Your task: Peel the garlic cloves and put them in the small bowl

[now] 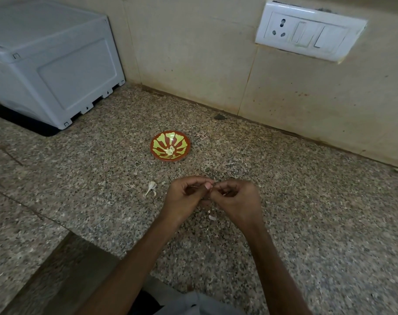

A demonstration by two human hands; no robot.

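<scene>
Garlic skin (151, 188) beside left hand (184, 198)

Red-green small bowl (182, 143) upright, peeled garlic cloves (170, 151) inside.

L hand (184, 197) & R hand (237, 200) meet fingertip to fingertip over the counter (307, 223), fingers curled, pinching a pale bit (225, 194), mostly hidden. Small bowl (156, 142) w/ peeled cloves (170, 151) beyond the fingers; garlic skin (151, 187) just left of them.
</scene>
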